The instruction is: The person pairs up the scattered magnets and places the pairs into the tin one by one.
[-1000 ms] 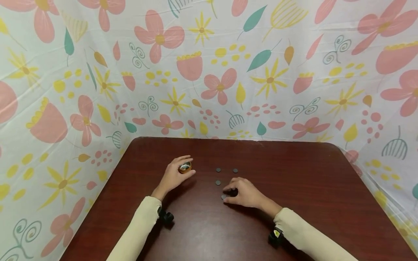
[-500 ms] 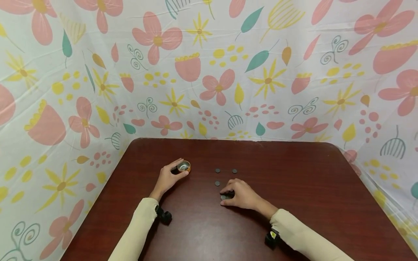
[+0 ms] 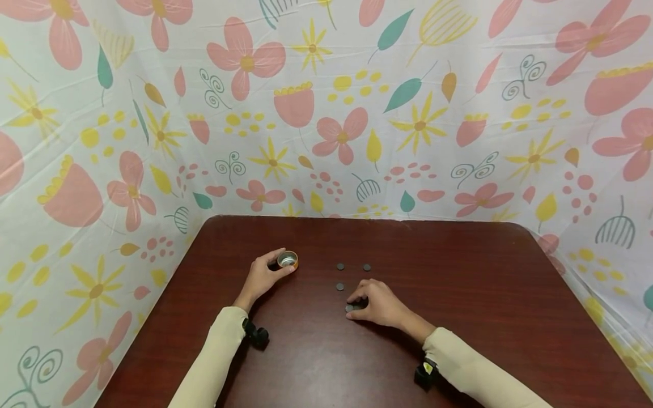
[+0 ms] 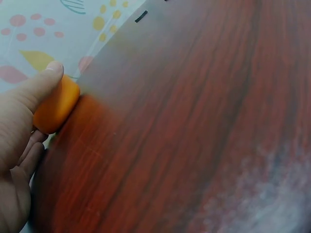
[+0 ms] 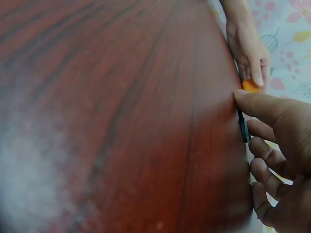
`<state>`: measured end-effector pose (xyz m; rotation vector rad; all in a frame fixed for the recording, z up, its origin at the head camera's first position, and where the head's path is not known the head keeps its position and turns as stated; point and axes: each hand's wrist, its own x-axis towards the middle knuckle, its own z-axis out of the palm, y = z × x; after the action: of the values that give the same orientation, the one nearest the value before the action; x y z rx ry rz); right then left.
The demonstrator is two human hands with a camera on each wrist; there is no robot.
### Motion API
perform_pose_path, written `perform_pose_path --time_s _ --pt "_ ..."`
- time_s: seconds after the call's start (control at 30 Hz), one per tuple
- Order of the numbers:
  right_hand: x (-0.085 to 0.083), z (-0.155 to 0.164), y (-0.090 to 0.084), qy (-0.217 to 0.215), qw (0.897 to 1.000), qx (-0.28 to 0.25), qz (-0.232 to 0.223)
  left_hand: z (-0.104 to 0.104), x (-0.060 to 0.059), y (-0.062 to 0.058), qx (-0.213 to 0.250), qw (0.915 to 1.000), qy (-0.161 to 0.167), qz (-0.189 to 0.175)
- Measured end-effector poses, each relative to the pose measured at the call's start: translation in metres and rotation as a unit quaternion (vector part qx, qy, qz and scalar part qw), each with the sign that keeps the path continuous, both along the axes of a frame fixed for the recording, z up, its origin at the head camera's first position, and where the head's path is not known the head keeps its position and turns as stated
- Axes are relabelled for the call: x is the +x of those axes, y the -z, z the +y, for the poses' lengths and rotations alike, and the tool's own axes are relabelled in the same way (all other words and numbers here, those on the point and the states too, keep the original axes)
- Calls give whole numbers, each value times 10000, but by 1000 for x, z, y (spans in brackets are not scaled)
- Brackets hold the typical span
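In the head view my left hand point(image 3: 260, 279) holds a small round tin point(image 3: 288, 260), orange outside and silvery inside, its opening facing up. The left wrist view shows the thumb on the near side of its orange wall point(image 4: 58, 107). My right hand point(image 3: 380, 304) is on the table, thumb and index finger pinching a small dark grey disc point(image 3: 349, 308). From the right wrist view, a dark disc point(image 5: 244, 130) stands by the fingertips; its contact with the thumb is hard to see. Several similar discs, such as a nearby grey disc point(image 3: 340, 287), lie flat beyond.
The dark red-brown wooden table point(image 3: 459, 266) has rounded far corners. A white cloth point(image 3: 326, 141) with flowers and leaves hangs behind it and along both sides. Black wrist cameras sit on both sleeves, including the left camera point(image 3: 257, 338).
Over the last second my left hand has drawn back slightly to the left with the tin, whose silvery inside now shows more. My right hand has stayed at the same disc.
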<state>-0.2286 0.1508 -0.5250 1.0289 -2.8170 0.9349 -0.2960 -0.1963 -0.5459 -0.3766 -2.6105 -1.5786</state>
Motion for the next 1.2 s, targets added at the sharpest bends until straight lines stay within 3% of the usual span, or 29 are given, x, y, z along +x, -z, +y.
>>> perform_pose_path --time_s 0.43,1.2 --pt "0 0 2 -45 9999 -14 113 1 1 0 233 9996 117 -60" --pt "5 5 -6 113 9995 -199 237 0 0 2 211 9997 94 -20"
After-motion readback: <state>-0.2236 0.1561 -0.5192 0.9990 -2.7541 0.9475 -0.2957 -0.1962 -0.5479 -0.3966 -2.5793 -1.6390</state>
